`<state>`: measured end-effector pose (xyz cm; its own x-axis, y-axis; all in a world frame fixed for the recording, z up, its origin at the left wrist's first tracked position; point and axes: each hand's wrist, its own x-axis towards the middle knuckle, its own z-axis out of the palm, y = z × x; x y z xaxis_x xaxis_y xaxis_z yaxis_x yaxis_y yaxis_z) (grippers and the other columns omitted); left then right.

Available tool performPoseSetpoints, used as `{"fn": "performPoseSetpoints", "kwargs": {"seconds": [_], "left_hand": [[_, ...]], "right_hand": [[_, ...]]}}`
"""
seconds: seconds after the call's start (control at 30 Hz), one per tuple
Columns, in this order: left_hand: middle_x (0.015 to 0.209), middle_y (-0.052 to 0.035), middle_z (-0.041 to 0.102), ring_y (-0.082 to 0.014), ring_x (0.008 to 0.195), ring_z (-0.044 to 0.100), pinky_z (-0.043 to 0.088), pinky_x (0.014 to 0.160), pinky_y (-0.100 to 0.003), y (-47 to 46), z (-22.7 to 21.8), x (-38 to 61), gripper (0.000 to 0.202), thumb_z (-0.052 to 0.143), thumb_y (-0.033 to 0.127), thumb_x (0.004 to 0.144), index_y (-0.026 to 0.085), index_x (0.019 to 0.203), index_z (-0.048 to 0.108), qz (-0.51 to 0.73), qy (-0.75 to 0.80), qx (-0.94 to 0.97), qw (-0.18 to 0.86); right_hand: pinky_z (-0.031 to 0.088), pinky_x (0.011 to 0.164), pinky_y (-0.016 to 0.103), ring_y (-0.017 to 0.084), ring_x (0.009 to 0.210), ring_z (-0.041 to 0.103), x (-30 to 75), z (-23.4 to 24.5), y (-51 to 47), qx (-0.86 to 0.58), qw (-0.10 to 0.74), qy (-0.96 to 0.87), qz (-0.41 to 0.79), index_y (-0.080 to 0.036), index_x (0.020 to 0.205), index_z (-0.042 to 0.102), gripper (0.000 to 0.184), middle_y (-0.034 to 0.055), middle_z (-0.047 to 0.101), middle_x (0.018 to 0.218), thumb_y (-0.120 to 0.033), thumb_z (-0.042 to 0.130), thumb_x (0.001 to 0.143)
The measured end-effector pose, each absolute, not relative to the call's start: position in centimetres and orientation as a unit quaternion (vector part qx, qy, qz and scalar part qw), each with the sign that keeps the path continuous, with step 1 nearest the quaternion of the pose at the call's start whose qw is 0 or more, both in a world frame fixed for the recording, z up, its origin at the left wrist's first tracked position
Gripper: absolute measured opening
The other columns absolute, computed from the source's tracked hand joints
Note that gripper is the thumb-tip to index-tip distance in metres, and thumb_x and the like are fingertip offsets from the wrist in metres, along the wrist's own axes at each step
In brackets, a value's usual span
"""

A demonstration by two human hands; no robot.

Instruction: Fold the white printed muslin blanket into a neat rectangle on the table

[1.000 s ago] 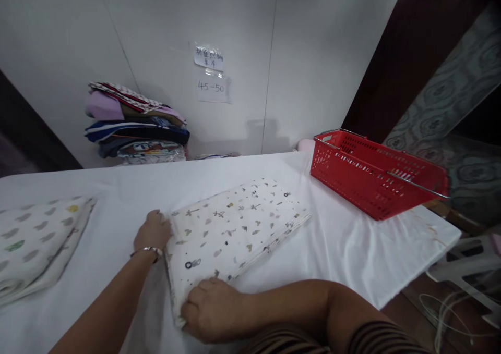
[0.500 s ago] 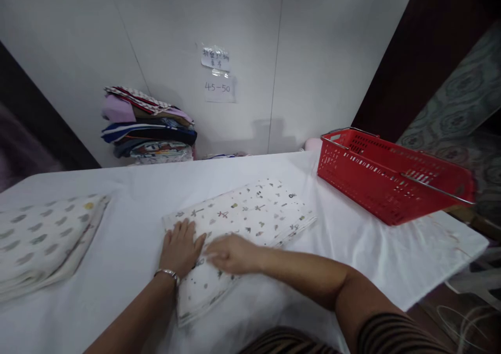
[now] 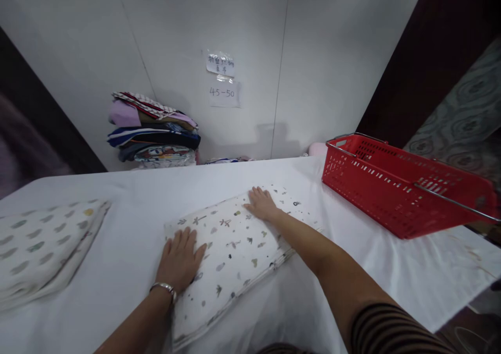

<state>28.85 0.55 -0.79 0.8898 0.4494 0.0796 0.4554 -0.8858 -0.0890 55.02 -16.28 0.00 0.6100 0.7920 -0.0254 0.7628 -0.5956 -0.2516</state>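
A folded white cloth with small printed shapes [image 3: 230, 249] lies on the white-covered table [image 3: 129, 187] in front of me. My left hand [image 3: 180, 258] rests flat on its near left part, fingers spread, a bracelet on the wrist. My right hand [image 3: 261, 204] lies flat on the cloth's far right part, fingers stretched out. Neither hand holds anything.
A second folded cloth with a leaf-like print [image 3: 43, 247] lies at the table's left. A red plastic basket [image 3: 403, 187] stands at the right. A stack of folded fabrics [image 3: 154, 132] sits against the white wall behind, below two paper notes [image 3: 222, 80].
My right hand slid from the cloth's near edge across to its far right part. My left hand moved from the left edge onto the cloth and now lies flat.
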Motion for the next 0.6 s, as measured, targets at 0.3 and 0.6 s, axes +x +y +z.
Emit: {"fn": "performPoseSetpoints", "kwargs": {"seconds": [0.3, 0.6], "left_hand": [[0.143, -0.0138, 0.035, -0.0318, 0.134, 0.026, 0.02, 0.108, -0.048, 0.8, -1.1, 28.8, 0.063, 0.027, 0.043, 0.083, 0.007, 0.133, 0.041, -0.037, -0.228, -0.972, 0.046], [0.142, -0.0148, 0.037, -0.0322, 0.133, 0.027, 0.021, 0.108, -0.05, 1.1, -1.3, 28.8, 0.063, 0.03, 0.043, 0.082, 0.007, 0.131, 0.044, -0.052, -0.228, -0.972, 0.019]], "right_hand": [[0.003, 0.108, 0.046, 0.024, 0.138, 0.003, 56.9, 0.0, -18.0, -0.906, 0.091, -0.407, 0.074, -0.016, 0.143, 0.022, 0.071, 0.0092, 0.01, 0.151, -0.061, 0.02, 0.088], [0.01, 0.108, 0.045, 0.025, 0.137, 0.01, 58.9, 0.2, -20.9, -0.928, 0.119, -0.35, 0.045, -0.019, 0.139, 0.032, 0.057, 0.0087, 0.019, 0.15, -0.051, 0.031, 0.091]]}}
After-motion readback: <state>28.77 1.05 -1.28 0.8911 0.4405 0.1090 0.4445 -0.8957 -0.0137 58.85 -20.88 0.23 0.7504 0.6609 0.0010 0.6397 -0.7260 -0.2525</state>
